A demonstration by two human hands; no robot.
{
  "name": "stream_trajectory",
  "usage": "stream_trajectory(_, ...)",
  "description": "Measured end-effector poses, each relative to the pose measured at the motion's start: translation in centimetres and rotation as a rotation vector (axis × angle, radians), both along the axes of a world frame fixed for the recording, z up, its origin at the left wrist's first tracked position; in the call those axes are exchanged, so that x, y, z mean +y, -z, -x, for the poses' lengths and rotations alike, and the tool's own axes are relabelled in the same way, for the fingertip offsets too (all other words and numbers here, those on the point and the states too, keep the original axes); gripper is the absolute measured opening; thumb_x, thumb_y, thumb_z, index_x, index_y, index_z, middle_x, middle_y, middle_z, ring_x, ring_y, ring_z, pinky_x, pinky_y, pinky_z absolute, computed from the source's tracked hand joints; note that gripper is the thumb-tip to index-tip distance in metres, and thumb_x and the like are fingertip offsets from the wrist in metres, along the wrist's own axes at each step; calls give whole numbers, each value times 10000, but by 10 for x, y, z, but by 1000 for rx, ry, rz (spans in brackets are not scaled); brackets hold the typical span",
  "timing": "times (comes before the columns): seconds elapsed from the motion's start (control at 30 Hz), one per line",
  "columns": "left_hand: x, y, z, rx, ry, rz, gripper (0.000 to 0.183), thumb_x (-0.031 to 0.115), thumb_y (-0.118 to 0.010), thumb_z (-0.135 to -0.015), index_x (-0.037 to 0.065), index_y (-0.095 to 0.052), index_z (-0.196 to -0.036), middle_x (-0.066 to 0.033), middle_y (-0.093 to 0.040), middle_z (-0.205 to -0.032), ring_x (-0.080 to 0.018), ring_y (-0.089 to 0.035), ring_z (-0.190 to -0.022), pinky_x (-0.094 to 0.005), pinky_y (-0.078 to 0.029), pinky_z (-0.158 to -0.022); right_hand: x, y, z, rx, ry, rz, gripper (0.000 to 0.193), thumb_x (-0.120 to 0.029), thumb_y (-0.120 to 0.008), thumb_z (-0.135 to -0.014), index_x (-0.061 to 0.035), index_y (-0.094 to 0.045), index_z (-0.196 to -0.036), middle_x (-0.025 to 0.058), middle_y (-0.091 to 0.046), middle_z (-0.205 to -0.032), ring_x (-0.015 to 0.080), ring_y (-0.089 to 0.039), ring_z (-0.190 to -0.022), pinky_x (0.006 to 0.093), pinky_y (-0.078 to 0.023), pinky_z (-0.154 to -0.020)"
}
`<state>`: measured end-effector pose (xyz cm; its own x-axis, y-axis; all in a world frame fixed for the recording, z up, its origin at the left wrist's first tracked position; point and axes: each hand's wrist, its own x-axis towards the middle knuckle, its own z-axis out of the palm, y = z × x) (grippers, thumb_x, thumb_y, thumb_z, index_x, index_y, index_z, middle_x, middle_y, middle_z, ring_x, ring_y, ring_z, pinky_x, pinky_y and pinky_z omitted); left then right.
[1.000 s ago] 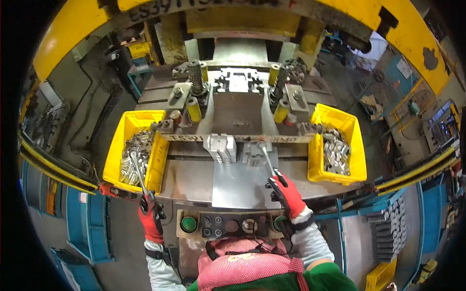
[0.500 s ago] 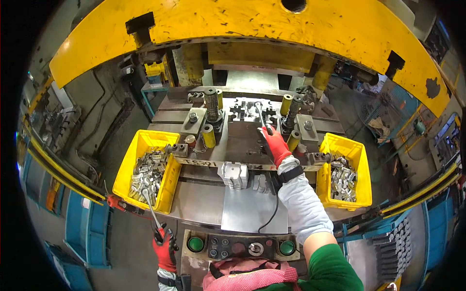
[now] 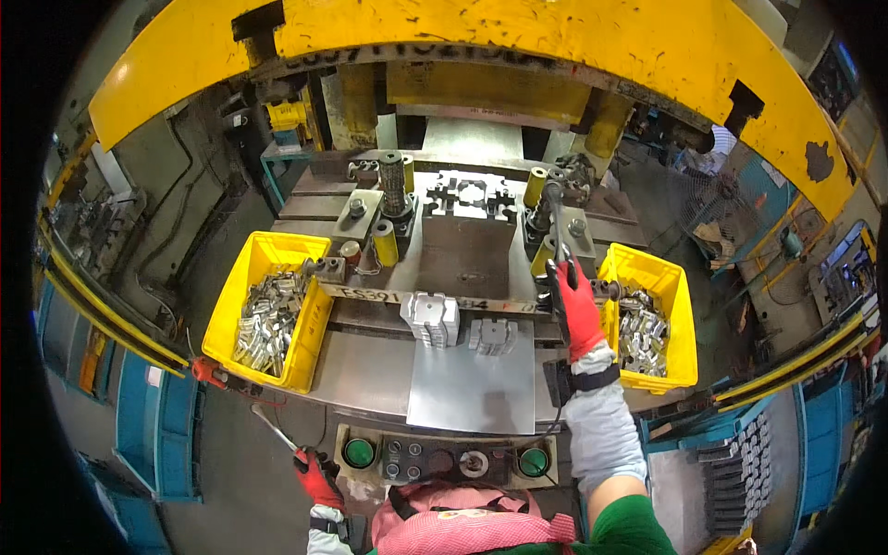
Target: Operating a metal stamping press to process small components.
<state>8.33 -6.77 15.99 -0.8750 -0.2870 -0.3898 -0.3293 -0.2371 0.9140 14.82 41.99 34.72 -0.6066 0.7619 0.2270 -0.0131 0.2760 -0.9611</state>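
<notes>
My right hand (image 3: pixel 578 310), in a red glove with dark patches, is closed round the handle of a long grey rod-like tool (image 3: pixel 557 222). That tool points away beside the right guide post of the press die (image 3: pixel 467 254). Low on the left, my gloved left hand (image 3: pixel 319 479) grips a second slim rod-like tool (image 3: pixel 275 428), its tip over the floor below the left yellow bin (image 3: pixel 319 347). Bright cut-outs show in the die's far plate (image 3: pixel 448 185). Two stacks of shaped metal pieces, a taller one (image 3: pixel 433 319) and a lower one (image 3: pixel 493 335), stand at the near side.
Overhead spans a yellow press beam (image 3: pixel 601 37). The left bin and a right yellow bin (image 3: pixel 683 333) hold many small metal pieces. A control panel (image 3: pixel 412 462) with green buttons sits in front of me. A bare metal sheet (image 3: pixel 472 398) lies under the stacks.
My right hand and its tool have moved right, from over the die to beside the right post. The left tool's tip has come out of the left bin. The whole view has shifted slightly.
</notes>
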Motion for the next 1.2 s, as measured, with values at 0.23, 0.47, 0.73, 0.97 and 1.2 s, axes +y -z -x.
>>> stream_trajectory(0.23, -1, 14, 3, -66, 42, 31, 143, 167, -551, -758, 124, -466, -864, 1, -464, -647, -107, -431, -471, -245, -370, -394, 0, -28, 86, -292, -40, -328, 386, -314, -509, -797, -40, -475, -1067, 149, -588, -866, 295, -562, -813, 359, -424, -703)
stream_trajectory(0.47, -32, 17, -21, -29, 26, 85, 110, 182, -527, -741, 128, -440, -781, -5, -422, -599, -105, -396, -431, -241, -352, -372, 10, 13, 132, -442, -20, -307, 352, -348, -512, -778, -41, -549, -945, 133, -596, -865, 249, -564, -815, 321, -424, -722)
stream_trajectory(0.73, -43, 63, -18, -150, 94, 70, 123, 192, -534, -751, 130, -427, -748, 5, -400, -544, -110, -378, -393, -256, -312, -336, -13, 2, 35, 187, -45, 328, 384, -217, -495, -837, -35, -415, -1165, 34, -543, -900, 97, -495, -731, 214, -418, -642)
stream_trajectory(0.97, -29, 147, 17, -171, 387, 554, 402, 208, -694, -634, 77, -448, -923, -68, -531, -738, -195, -485, -523, -337, -387, -410, -80, 140, -225, -161, 774, 265, 664, -167, -593, -763, 4, -214, -1281, 162, -402, -1195, 219, -427, -1053, 307, -326, -897)
stream_trajectory(1.2, -5, 143, 39, -339, 530, 598, 792, 306, -799, -486, -41, -384, -1064, -152, -536, -1001, -235, -518, -876, -338, -442, -735, -135, 316, -294, -433, 623, 565, 887, -155, -734, -611, 24, -178, -1277, 173, -365, -1225, 225, -423, -1071, 300, -381, -841)
